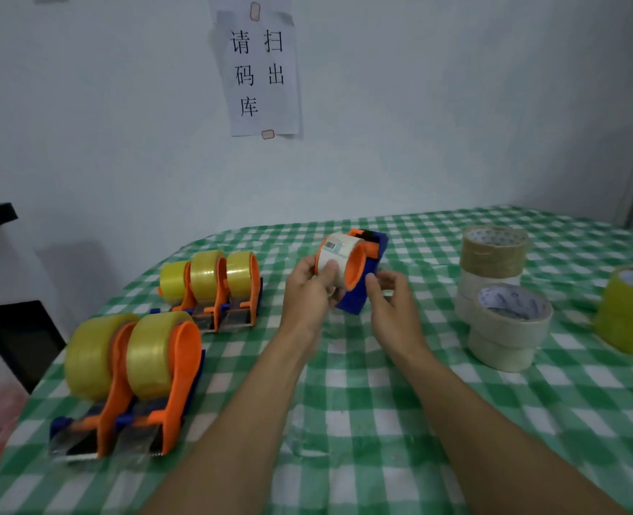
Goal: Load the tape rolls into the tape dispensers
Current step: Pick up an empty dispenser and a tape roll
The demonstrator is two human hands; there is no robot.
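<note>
I hold an orange and blue tape dispenser [367,269] above the table's middle, with a white tape roll [335,254] seated on its orange hub. My left hand [309,291] grips the white roll, thumb across its face. My right hand [389,302] holds the dispenser's blue lower part from the right. Two loaded dispensers with yellow tape [133,369] lie at the near left, and three more loaded dispensers [214,288] stand behind them.
Spare rolls stand at the right: a brown roll [493,250] on top of white ones, a cream roll stack [512,321], and a yellow roll [631,314] at the frame edge. A green checked cloth [344,403] covers the table. A paper notice [259,68] hangs on the wall.
</note>
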